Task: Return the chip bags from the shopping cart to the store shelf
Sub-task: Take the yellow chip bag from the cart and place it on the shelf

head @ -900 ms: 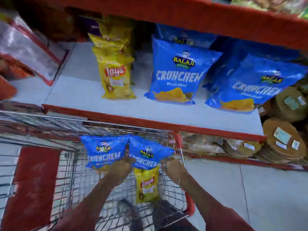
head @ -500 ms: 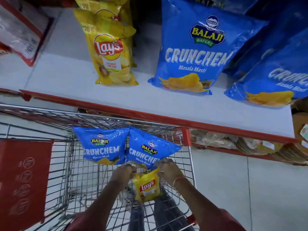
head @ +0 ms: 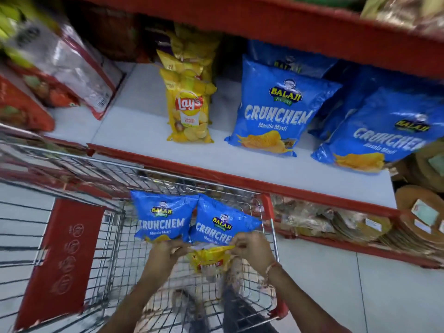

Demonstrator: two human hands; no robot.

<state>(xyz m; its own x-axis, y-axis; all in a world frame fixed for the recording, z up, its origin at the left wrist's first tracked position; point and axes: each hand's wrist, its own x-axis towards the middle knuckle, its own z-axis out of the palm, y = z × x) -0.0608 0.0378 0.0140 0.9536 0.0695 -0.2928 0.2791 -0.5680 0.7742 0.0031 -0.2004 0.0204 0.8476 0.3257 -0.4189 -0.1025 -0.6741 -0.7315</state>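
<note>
Since half a second ago we have lifted the yellow bag (head: 211, 257) higher, so its top seam now sits level with our knuckles, just below the two blue bags, and the view has pulled back from the shelf (head: 134, 131). Both blue bags in the cart (head: 113, 239), the left one (head: 163, 218) and the right one (head: 222, 223), read "BALAJI WAFERS CRUNCHEM Masala Masti". Our left hand (head: 165, 254) and right hand (head: 253, 248) each pinch one end of the yellow bag's top seam, so it hangs between the two grips over the cart's near right corner; a "20" shows on it. On the shelf, a yellow "Lay's" bag (head: 188, 111) stands front-most in its row, and two large Crunchem bags (head: 276, 109) (head: 382, 135) lean toward the front edge.
</note>
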